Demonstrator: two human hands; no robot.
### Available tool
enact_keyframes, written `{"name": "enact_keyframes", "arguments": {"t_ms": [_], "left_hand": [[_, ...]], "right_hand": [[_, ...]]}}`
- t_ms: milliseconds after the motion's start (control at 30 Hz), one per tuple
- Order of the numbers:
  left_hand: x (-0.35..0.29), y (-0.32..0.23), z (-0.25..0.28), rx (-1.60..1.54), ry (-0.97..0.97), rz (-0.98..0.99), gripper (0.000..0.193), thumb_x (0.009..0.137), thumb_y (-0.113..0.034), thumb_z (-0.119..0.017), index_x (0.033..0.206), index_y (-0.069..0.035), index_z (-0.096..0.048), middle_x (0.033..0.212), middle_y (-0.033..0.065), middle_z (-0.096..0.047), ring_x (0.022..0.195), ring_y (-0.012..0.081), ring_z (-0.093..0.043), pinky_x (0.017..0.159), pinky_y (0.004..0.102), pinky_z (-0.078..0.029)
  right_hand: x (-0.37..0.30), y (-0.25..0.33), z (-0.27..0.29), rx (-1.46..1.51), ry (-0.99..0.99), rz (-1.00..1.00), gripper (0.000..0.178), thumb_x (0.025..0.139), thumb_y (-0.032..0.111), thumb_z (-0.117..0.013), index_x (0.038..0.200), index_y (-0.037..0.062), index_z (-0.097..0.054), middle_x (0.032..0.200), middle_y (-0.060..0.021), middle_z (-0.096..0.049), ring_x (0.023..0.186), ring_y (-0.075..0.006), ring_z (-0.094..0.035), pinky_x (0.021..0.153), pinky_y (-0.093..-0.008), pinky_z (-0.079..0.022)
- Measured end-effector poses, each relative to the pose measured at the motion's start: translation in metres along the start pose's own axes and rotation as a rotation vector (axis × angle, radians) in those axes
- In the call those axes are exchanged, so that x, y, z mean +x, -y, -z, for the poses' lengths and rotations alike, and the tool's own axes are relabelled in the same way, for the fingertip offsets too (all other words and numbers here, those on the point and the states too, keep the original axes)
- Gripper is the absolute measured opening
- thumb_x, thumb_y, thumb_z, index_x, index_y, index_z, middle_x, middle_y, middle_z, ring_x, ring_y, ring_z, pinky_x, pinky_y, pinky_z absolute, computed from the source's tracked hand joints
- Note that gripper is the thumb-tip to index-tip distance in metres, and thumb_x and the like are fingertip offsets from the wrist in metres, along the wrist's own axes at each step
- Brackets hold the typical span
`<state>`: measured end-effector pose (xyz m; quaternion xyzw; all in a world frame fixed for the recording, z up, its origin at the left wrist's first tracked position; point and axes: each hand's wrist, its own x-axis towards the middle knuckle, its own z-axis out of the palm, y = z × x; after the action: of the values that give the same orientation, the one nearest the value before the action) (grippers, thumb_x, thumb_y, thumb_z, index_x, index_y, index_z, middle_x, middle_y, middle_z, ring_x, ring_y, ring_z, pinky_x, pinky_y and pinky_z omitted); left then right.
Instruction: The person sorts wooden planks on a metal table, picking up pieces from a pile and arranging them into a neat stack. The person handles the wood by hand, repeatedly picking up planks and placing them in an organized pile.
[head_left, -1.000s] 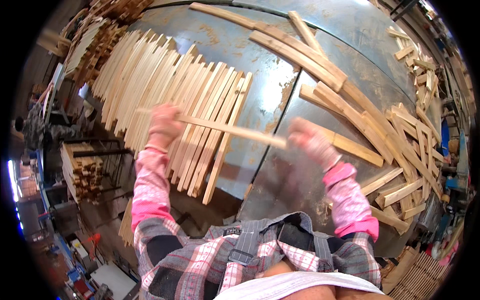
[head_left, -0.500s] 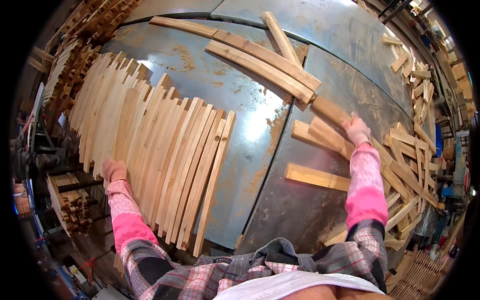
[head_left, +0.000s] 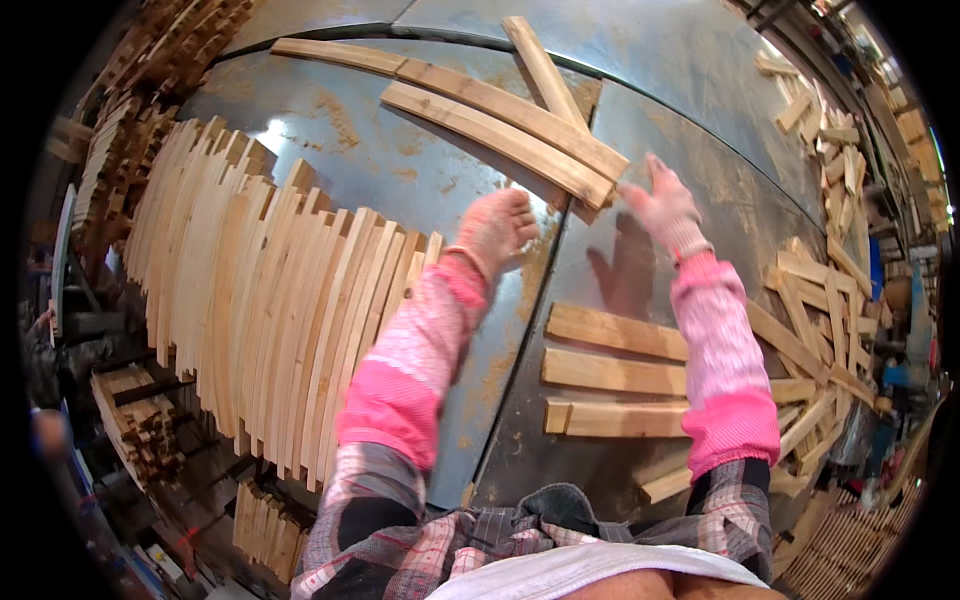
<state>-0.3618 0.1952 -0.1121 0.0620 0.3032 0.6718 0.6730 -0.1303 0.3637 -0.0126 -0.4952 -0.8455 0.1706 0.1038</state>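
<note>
My right hand [head_left: 666, 208], in a light glove, has its thumb and fingers apart and holds nothing. It hovers by the right ends of two long wooden boards [head_left: 497, 140] lying side by side on the metal table [head_left: 590, 440]. My left hand [head_left: 493, 230], gloved too, is over the table below these boards with its fingers curled in and nothing visible in them. Under and left of my left forearm stretches a row of many wooden slats [head_left: 250, 300]. Beside my right forearm lie three short boards [head_left: 612, 372], spaced apart, their right ends partly behind the sleeve.
A loose heap of boards [head_left: 815, 310] covers the table's right side. Another board [head_left: 545, 70] slants against the far pair, and a further one [head_left: 335, 52] continues to the left. Stacked wood [head_left: 140, 420] stands beyond the left edge. Seams divide the table top.
My left hand has left the slat row and swung right, over the table. My right hand has let go of a board and moved up and left. The short boards now lie apart.
</note>
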Motion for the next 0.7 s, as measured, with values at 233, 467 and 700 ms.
{"name": "enact_keyframes", "arguments": {"t_ms": [233,467,700], "left_hand": [[0.048,0.048,-0.048,-0.035,-0.304,-0.155,0.034,0.094,-0.025,-0.072,0.115,-0.009,-0.051,0.106,0.0068,-0.054,0.083,0.0229,-0.058,0.075,0.0382,-0.056],[0.005,0.072,-0.100,-0.057,-0.313,0.118,0.028,0.084,-0.025,-0.081,0.103,-0.011,-0.066,0.094,0.0025,-0.066,0.079,0.0206,-0.064,0.060,0.0336,-0.052],[-0.055,0.054,-0.069,0.305,-0.573,0.010,0.032,0.083,-0.019,-0.081,0.102,0.002,-0.066,0.084,0.0112,-0.065,0.071,0.0237,-0.067,0.050,0.0336,-0.054]], "right_hand": [[0.006,0.037,-0.068,-0.047,-0.059,-0.236,0.067,0.084,0.034,-0.074,0.136,-0.0052,-0.056,0.125,-0.0265,-0.067,0.120,-0.0375,-0.064,0.105,-0.0424,-0.050],[-0.041,0.026,-0.039,0.963,0.241,-0.506,0.038,0.086,0.024,-0.070,0.110,-0.0049,-0.067,0.094,-0.0175,-0.072,0.085,-0.0266,-0.073,0.075,-0.0359,-0.056],[-0.085,0.042,-0.036,0.157,0.645,-0.021,0.037,0.089,0.033,-0.061,0.113,0.0078,-0.073,0.115,-0.0223,-0.071,0.112,-0.0362,-0.067,0.095,-0.0446,-0.053]]}}
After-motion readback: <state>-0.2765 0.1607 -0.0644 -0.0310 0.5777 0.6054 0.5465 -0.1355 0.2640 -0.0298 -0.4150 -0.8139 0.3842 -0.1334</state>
